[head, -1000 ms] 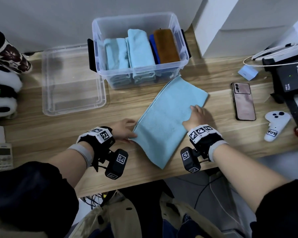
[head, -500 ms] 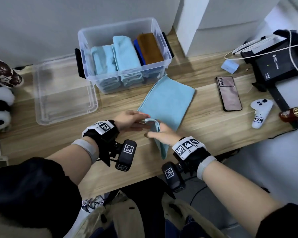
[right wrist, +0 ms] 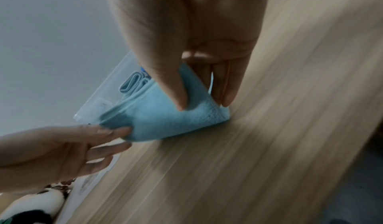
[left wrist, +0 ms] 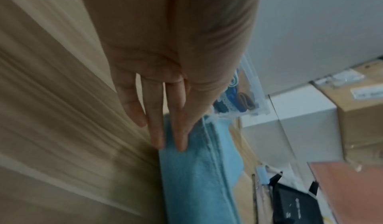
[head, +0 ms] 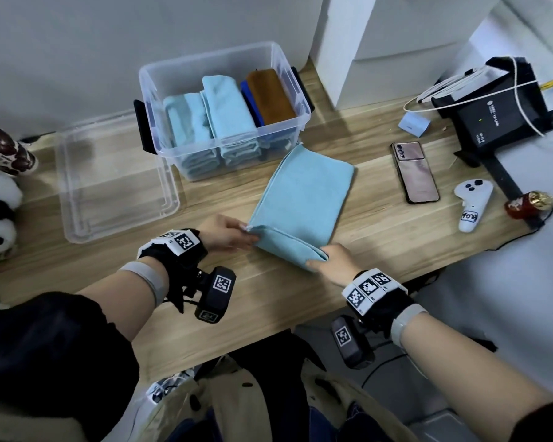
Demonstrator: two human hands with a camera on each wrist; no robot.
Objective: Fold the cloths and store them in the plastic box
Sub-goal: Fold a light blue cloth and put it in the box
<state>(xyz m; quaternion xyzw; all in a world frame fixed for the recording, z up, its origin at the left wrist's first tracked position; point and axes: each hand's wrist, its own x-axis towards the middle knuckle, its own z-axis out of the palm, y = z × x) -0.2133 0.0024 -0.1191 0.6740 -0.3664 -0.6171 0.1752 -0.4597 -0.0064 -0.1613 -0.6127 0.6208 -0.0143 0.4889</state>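
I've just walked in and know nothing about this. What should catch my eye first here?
Two hands, the left hand and right hand, pinch the near corners of a light blue cloth lying in the middle of the wooden table. Just behind it stands a clear plastic box already packed with folded cloths, its lid lying to its left.

Fuzzy matt cloth (head: 304, 199) on smooth wood-grain table (head: 380, 237), clear glossy plastic box (head: 288, 78)
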